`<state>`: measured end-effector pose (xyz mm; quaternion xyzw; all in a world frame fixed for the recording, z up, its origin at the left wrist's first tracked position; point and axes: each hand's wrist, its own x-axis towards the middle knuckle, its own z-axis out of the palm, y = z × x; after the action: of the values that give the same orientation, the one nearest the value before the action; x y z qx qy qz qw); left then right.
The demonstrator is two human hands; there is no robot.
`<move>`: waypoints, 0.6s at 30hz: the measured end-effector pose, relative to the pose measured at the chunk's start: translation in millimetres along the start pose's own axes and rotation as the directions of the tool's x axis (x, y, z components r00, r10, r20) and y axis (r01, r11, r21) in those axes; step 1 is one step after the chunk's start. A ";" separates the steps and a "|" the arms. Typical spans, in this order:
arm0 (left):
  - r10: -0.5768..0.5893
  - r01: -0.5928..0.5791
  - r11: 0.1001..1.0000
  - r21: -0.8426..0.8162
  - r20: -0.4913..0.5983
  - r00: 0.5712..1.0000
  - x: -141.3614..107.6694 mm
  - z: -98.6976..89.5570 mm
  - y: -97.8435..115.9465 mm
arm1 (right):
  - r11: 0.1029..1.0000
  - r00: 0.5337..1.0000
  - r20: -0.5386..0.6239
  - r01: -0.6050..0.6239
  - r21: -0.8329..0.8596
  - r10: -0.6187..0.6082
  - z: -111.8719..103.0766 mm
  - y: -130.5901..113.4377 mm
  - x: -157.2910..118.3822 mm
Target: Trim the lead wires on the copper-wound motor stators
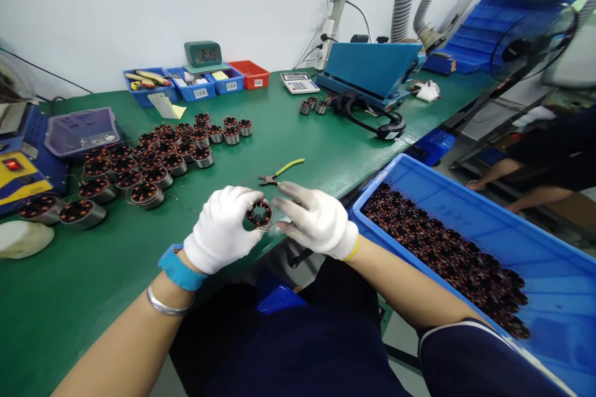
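My left hand [226, 228], in a white glove, is closed round a motor stator [259, 214] with copper windings and a dark core, its open face turned up toward me. Just right of it is my right hand [316, 218], also gloved, with fingers spread and nothing visible between them. Whether its fingertips touch a thin wire at the stator cannot be made out. Beyond both hands, cutting pliers [282, 172] with yellow-green handles lie on the green table [261, 142]. Several more stators [151, 170] stand grouped on the table to the left.
A blue crate [549, 298] full of stators stands at my right. Small blue bins [195, 90], a red bin [250, 74], a clock [203, 54], a calculator [299, 83] and a headset [372, 124] sit toward the back. Another person's arm [493, 173] shows at far right.
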<state>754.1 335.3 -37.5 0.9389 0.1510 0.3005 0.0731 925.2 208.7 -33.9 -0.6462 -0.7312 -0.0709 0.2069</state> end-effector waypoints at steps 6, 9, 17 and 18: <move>-0.026 0.027 0.999 -0.018 0.073 0.997 -0.4 1.9 1.1 | 0.987 0.982 0.118 0.154 -0.036 -0.149 9.2 8.0 12.0; -0.023 0.025 0.999 -0.025 0.082 0.996 -0.6 2.2 0.4 | 0.990 0.982 0.131 0.139 -0.017 -0.136 9.7 7.0 13.7; 0.121 -0.122 0.992 0.046 0.030 0.992 -1.0 1.2 0.2 | 0.793 0.918 0.253 -0.392 0.467 0.305 6.8 -17.4 12.0; 0.125 -0.126 0.991 0.039 0.030 0.992 -1.2 1.7 1.2 | 0.759 0.905 0.282 -0.422 0.496 0.319 6.1 -18.6 11.5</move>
<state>754.5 333.7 -39.3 0.9519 0.0968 0.2882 0.0368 904.8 218.5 -31.8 -0.6959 -0.5932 0.2416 0.3249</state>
